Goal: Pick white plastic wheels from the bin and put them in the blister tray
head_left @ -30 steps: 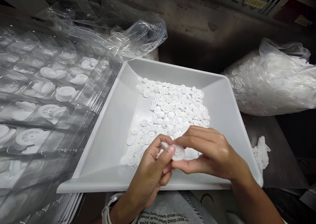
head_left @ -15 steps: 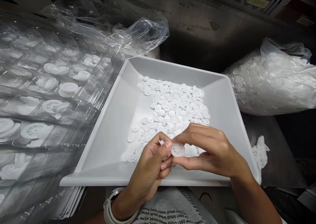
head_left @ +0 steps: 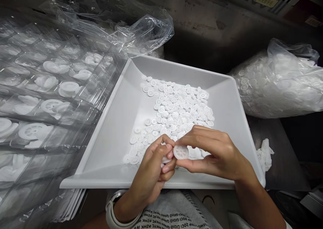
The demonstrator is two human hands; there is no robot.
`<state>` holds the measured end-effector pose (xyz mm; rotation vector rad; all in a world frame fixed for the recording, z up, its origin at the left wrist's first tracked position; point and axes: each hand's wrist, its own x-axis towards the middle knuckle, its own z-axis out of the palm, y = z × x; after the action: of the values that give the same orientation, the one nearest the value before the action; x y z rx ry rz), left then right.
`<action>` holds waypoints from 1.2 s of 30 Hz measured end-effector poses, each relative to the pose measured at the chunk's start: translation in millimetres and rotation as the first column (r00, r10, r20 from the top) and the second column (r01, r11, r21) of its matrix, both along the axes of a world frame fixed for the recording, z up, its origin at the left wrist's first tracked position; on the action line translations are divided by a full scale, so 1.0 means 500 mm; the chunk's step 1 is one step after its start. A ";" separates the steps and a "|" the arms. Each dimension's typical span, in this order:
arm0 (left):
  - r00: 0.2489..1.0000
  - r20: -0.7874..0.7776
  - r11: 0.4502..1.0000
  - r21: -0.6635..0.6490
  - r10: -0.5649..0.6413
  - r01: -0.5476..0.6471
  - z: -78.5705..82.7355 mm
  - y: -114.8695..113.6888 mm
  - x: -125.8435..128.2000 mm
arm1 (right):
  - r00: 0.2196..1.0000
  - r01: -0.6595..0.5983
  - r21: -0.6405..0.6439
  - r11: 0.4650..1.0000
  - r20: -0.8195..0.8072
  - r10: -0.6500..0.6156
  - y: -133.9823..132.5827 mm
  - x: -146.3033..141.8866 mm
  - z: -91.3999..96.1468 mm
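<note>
at far left, clear blister sheets (head_left: 37, 97) in overlapping stacks, larger white wheels (head_left: 31, 130) seated in the pockets. behind them, toward the top, a crumpled clear plastic bag (head_left: 141, 33), mouth open near the far corner of the white tray (head_left: 111, 128). inside the tray, a loose heap of small white discs (head_left: 176, 104), spread from the far middle down to the near edge. over the near rim, the left hand (head_left: 151, 175), a pale watch (head_left: 113, 212) at the wrist; curled nearly shut, thumb and forefinger tips pressed to the left edge of a single white disc (head_left: 181, 152). held just above the near end of the heap, flat face toward the camera, small holes around its middle. to its right, the right hand (head_left: 217, 151), fingers bent over, pinching the same disc between thumb below and fingertips above. further right, on the dark worktop (head_left: 287, 168), a crumpled white cloth (head_left: 264, 153) just beside the tray's near corner. behind that, a full clear bag (head_left: 277, 84) of white discs close beside the tray's right wall.
</note>
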<state>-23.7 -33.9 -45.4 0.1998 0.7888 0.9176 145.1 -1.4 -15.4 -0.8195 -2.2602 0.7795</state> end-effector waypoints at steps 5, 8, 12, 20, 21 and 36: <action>0.996 -0.014 0.994 -0.064 0.091 -0.091 -0.002 0.005 0.006 | 0.998 0.053 -0.034 0.998 0.016 -0.053 0.001 0.001 0.003; 0.989 -0.024 0.984 -0.096 0.146 -0.147 -0.006 0.007 0.009 | 0.991 0.120 -0.018 0.993 0.064 -0.118 0.003 0.002 -0.001; 0.987 0.001 0.981 -0.105 0.163 -0.162 -0.004 0.008 0.013 | 0.982 0.167 0.060 0.984 0.084 -0.172 0.009 0.002 -0.011; 0.978 0.142 0.982 -0.134 0.152 -0.133 0.004 0.009 0.012 | 0.946 0.194 0.026 0.981 0.258 -0.194 0.017 -0.001 -0.016; 0.975 0.153 0.981 -0.139 0.159 -0.138 0.003 0.009 0.011 | 0.934 0.204 0.036 0.978 0.293 -0.206 0.017 -0.001 -0.016; 0.952 0.229 0.977 -0.122 0.200 -0.176 0.000 0.010 0.014 | 0.975 0.140 0.241 0.960 0.137 -0.176 0.017 -0.009 -0.029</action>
<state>-16.7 -28.7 -45.6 -0.0768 0.6329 1.0573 140.6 7.3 -29.6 -0.9642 -2.3315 0.3816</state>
